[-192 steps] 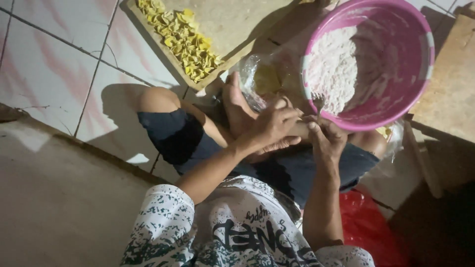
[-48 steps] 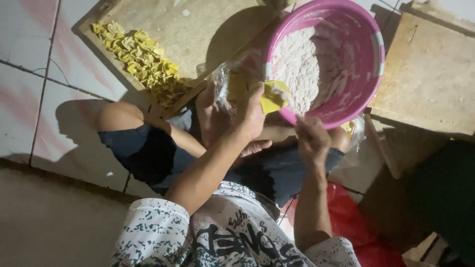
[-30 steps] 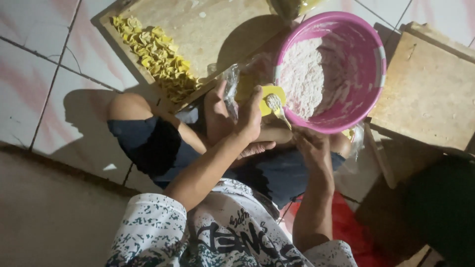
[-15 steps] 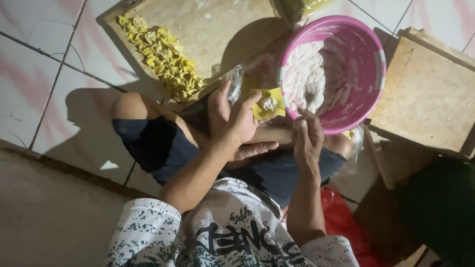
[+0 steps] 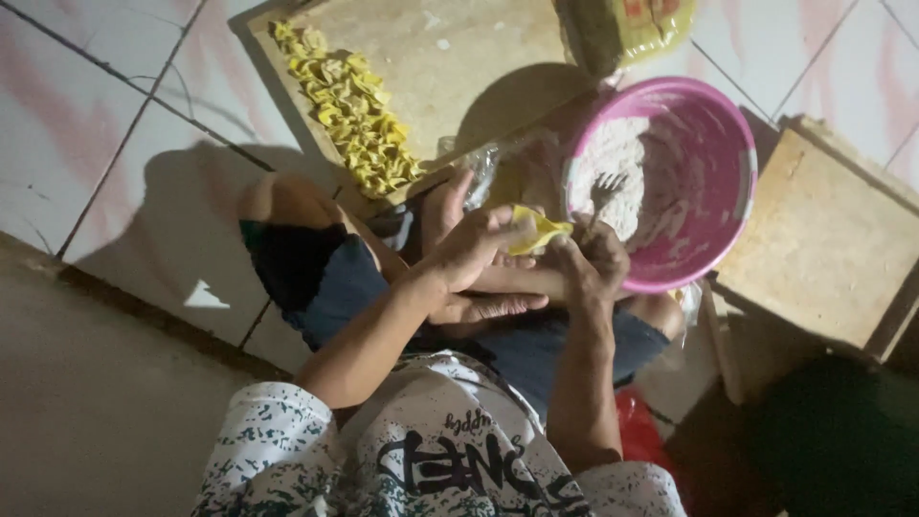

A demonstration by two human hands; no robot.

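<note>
My left hand [image 5: 469,254] holds a yellow dumpling wrapper [image 5: 536,230] folded over between its fingers, just in front of the pink bowl [image 5: 723,206]. My right hand [image 5: 593,268] grips a fork [image 5: 603,191] whose tines stand above the white filling [image 5: 613,168] in the bowl, and its fingers touch the wrapper's edge. Both hands meet over my lap. Several folded yellow dumplings [image 5: 354,120] lie in a row on a wooden board [image 5: 459,57] at the upper left.
A clear plastic bag [image 5: 488,163] lies between board and bowl. A yellow packet [image 5: 622,29] sits at the top. A wooden stool or board [image 5: 823,239] stands right of the bowl, a red bag [image 5: 637,431] by my right leg. Tiled floor all around.
The wrapper, open with filling on it half a second ago, is now folded shut in my left hand. My right hand has moved in against it with the fork raised over the bowl.
</note>
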